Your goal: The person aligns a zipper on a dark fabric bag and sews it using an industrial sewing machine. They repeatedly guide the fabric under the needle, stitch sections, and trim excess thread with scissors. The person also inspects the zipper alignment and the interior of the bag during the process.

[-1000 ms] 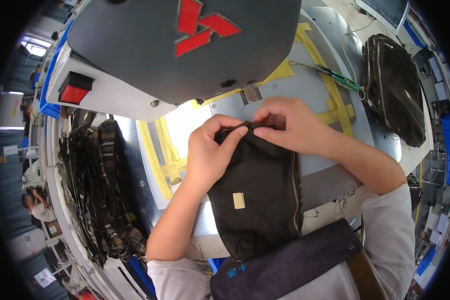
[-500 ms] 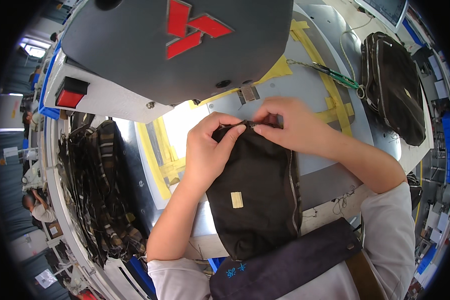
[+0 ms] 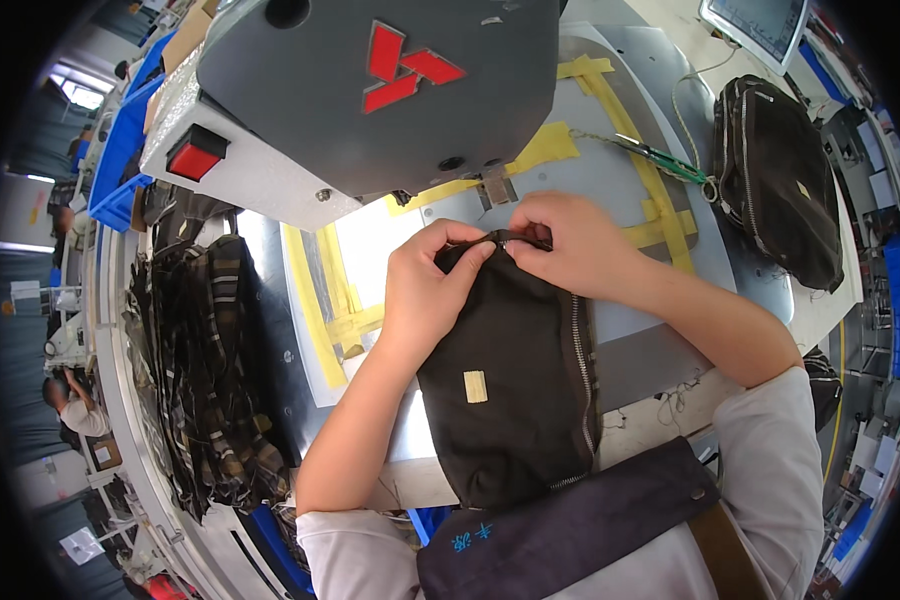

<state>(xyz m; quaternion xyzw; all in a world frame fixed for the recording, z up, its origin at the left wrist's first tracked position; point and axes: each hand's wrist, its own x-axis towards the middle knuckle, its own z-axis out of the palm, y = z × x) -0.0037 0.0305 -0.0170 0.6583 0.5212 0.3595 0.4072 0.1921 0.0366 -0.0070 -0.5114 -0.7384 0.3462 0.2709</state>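
Head view: we look down on a dark brown fabric pouch (image 3: 515,350), its body stretching from the hands toward the wearer's dark apron (image 3: 570,520).
Left hand (image 3: 425,290): we see thumb and forefinger pinched together on the pouch's far edge, toward its left corner, with no gap beyond the cloth's thickness.
Right hand (image 3: 575,250): thumb and bent fingers close on the same edge, just beside the left fingertips; we cannot tell how the hidden fingers sit behind it.
Pouch and grip: the cloth hangs below both pinches, so we find nearly all of it on the wearer's side of the fingertips.
Zipper (image 3: 582,380): its metal teeth run down the right side, below the right hand.
Pale tag (image 3: 476,387): on the front face, well below the pinches.
Grey machine head (image 3: 390,140): beyond the hands, apart from them.
Green-handled snips (image 3: 670,163): we see them right of the machine, near a second dark pouch (image 3: 785,190).
Checked cloth pile (image 3: 205,370): at the left, well apart from the grip.
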